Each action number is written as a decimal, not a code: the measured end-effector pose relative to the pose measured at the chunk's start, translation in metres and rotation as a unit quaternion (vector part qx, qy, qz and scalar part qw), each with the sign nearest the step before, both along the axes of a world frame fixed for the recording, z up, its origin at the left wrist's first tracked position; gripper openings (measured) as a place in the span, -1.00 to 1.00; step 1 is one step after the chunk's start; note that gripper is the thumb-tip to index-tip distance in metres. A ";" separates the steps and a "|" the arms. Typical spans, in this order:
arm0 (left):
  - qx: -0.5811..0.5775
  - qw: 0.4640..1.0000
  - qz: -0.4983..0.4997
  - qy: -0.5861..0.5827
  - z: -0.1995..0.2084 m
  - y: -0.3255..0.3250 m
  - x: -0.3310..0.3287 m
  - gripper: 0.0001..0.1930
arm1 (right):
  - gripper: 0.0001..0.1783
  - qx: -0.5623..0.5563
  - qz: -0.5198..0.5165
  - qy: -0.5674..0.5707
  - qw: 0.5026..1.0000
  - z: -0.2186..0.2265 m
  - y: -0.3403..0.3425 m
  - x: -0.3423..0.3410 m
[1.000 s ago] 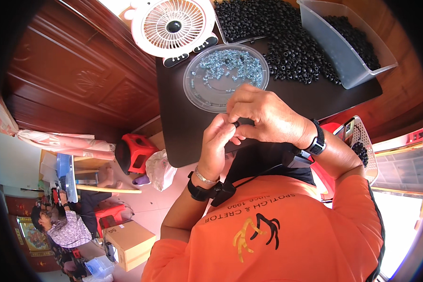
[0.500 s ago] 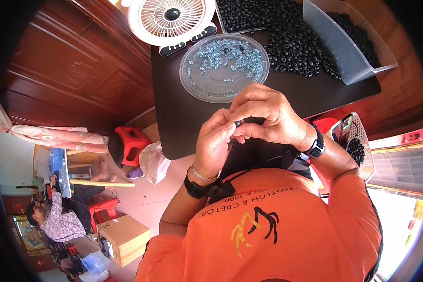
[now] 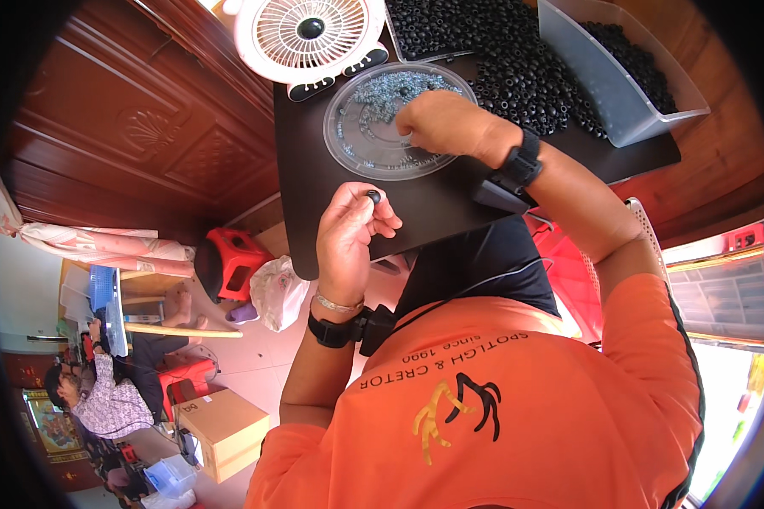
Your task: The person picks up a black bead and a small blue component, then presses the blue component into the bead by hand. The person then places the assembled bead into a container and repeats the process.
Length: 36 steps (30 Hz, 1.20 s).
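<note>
Between the thumb and fingertips of my left hand (image 3: 348, 229) is a small round black part with a hole (image 3: 373, 196), bead-like. This hand is over the near left edge of the black table (image 3: 301, 178). My right hand (image 3: 454, 125) reaches across a round clear plastic lid (image 3: 338, 154), its fingers bent down and bunched among many small clear bluish pieces (image 3: 390, 89). The fingertips are partly hidden, and I cannot make out what they pinch. Beyond the right hand lies a heap of similar black parts (image 3: 526, 93).
A small white-and-pink fan (image 3: 310, 30) stands at the table's far left. A translucent bin (image 3: 603, 72) with black parts rests on its side at the right. On the floor to the left are a red stool (image 3: 238, 263), a plastic bag (image 3: 278, 293) and a cardboard box (image 3: 225, 428); another person (image 3: 115, 394) sits beyond.
My hands were together at the black part; now they are apart. The right has moved forward to the lid, while the left has shifted left, keeping the black part.
</note>
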<state>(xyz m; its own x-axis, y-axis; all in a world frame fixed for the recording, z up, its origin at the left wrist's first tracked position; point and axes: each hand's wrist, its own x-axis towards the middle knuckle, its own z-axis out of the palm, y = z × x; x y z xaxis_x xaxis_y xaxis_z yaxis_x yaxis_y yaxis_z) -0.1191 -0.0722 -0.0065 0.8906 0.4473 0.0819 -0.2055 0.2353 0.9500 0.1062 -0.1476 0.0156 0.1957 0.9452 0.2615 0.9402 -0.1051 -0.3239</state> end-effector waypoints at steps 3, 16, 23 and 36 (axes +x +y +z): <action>0.018 1.000 0.006 -0.012 0.004 -0.002 0.003 -0.79 | -0.83 -0.067 -0.012 -0.080 0.994 -0.003 0.010 -0.005; 0.113 0.991 0.061 -0.041 0.002 -0.006 0.012 -0.81 | -0.82 0.050 -0.044 0.015 0.998 -0.021 -0.005 0.008; -0.023 0.996 0.082 -0.029 -0.028 0.000 0.011 -0.81 | -0.84 0.034 -0.038 0.005 0.999 -0.008 -0.009 0.015; -0.020 0.997 0.049 -0.054 -0.033 0.005 0.009 -0.83 | -0.85 -0.045 -0.142 -0.039 0.988 -0.018 0.038 0.090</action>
<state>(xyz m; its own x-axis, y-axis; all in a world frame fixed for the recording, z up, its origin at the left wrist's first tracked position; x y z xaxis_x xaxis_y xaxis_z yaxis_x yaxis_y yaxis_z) -0.1098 -0.0670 -0.0400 0.8294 0.5365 0.1556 -0.3298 0.2455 0.9116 0.1965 -0.1096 -0.0025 0.4395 0.8749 0.2035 0.8903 -0.3941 -0.2284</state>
